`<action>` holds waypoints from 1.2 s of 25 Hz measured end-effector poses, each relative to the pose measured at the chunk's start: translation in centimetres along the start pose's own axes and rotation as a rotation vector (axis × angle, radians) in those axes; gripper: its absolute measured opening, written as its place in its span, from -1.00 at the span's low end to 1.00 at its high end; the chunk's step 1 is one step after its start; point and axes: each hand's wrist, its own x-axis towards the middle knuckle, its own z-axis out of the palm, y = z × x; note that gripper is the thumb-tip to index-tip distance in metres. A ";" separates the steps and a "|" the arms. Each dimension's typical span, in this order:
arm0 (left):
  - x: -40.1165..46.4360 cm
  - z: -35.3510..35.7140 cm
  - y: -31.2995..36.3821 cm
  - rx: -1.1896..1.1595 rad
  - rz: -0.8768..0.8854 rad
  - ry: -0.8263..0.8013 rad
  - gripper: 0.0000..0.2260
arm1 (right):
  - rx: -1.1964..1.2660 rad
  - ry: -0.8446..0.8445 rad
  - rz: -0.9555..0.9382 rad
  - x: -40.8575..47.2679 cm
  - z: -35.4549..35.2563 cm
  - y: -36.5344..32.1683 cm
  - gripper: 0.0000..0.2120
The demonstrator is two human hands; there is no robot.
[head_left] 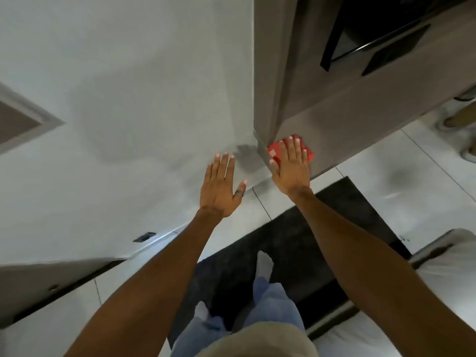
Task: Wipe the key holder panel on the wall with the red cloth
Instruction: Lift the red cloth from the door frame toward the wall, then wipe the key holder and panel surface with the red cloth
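A folded red cloth [275, 152] lies flat against the lower part of a grey-brown wall panel [342, 104], pressed there by my right hand [292, 166] with its fingers spread over it. Only the cloth's edges show around the hand. My left hand [221, 188] is flat and empty against the white wall [128, 86] to the left of the panel's corner, fingers apart, a dark ring on the thumb. Dark fittings [371, 37] hang high up on the panel, blurred.
A dark mat [296, 243] lies on the white tiled floor [412, 171] under my feet. A door frame [28, 119] is at the left, a wall socket [144, 237] low on the white wall. A white bed edge [448, 274] is at right.
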 end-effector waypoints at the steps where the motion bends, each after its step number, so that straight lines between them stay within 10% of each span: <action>1: 0.9 0.4 1.0 -0.005 0.000 -0.011 -0.25 | -0.004 -0.002 0.009 1.2 0.4 0.8 -0.35; 14: -1.5 2.1 0.1 -0.014 -0.093 -0.093 -0.32 | 0.053 -0.074 0.120 0.7 4.2 0.7 -0.15; 21: -9.1 -3.3 -9.6 -0.059 -0.137 0.356 -0.36 | 1.245 -0.070 0.405 -6.7 2.3 -15.1 -0.52; 30: -21.2 -19.5 -28.1 0.163 -0.157 1.072 -0.36 | 1.222 0.292 -0.567 -12.7 -6.2 -43.9 -0.32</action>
